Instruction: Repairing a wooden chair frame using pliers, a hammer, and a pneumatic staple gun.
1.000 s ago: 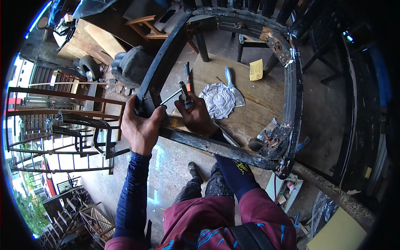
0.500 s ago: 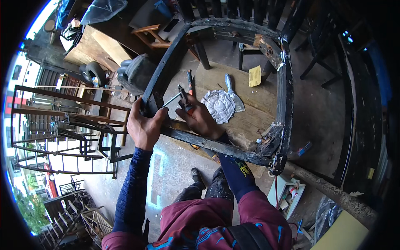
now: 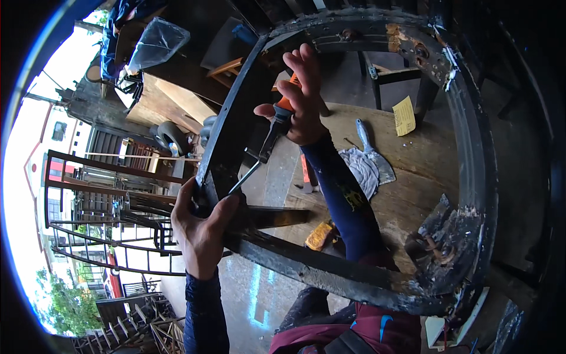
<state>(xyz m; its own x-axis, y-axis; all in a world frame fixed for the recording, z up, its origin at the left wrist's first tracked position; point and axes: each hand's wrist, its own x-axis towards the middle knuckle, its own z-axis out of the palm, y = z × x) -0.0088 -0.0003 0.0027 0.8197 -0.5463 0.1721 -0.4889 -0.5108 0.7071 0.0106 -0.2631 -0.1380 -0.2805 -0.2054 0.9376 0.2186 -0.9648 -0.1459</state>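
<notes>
A worn black chair frame (image 3: 354,277) fills the middle, its paint chipped at the corners. My left hand (image 3: 203,230) grips its left corner, thumb on the inner side and fingers wrapped round the outside. From that corner a thin metal rod (image 3: 244,177) slants up to the dark head of orange-handled pliers (image 3: 276,127). My right hand (image 3: 303,100) reaches up through the frame and holds the pliers loosely; its fingers are partly spread, with the handle running along the palm. The exact grip on the rod is too small to tell.
Beneath the frame, a wooden board (image 3: 330,206) bears a putty knife (image 3: 368,147), a crumpled white cloth (image 3: 359,168), a red-handled hammer (image 3: 306,174) and a yellow tool (image 3: 319,236). A yellow paper (image 3: 404,116) hangs near a leg. Metal racks (image 3: 112,206) stand at left.
My right hand has swung up and away with the pliers, and its fingers have loosened. My left hand stays on the corner. The view has shifted, so the frame appears larger.
</notes>
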